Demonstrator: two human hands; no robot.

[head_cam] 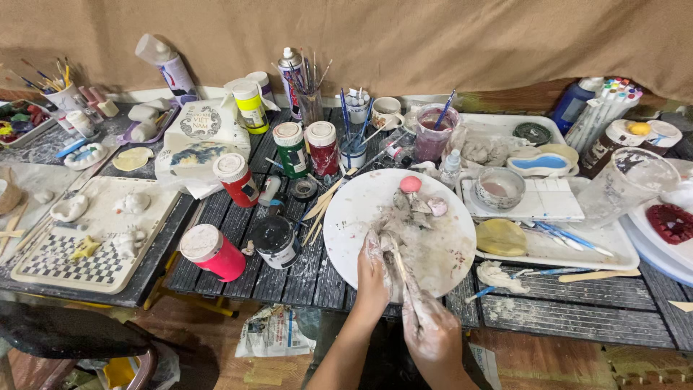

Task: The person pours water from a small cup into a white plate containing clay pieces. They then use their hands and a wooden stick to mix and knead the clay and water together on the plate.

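A round white board (pixel 440 256) smeared with grey clay lies at the table's front edge. On it sit grey clay pieces (pixel 415 209) and a small pink ball (pixel 410 183). My left hand (pixel 373 278), coated in clay, rests on the board's near-left part with its fingers against a clay lump (pixel 388 242). My right hand (pixel 432 331) grips a thin wooden tool (pixel 401 271) whose tip points into that same clay. Both hands are close together, just below the clay pile.
Paint jars with red, green and black bodies (pixel 278 242) stand left of the board. A checkered tray with white clay figures (pixel 90 242) lies far left. Trays, a cup of murky water (pixel 432 133), brushes and a yellow sponge (pixel 502 237) crowd the right and back.
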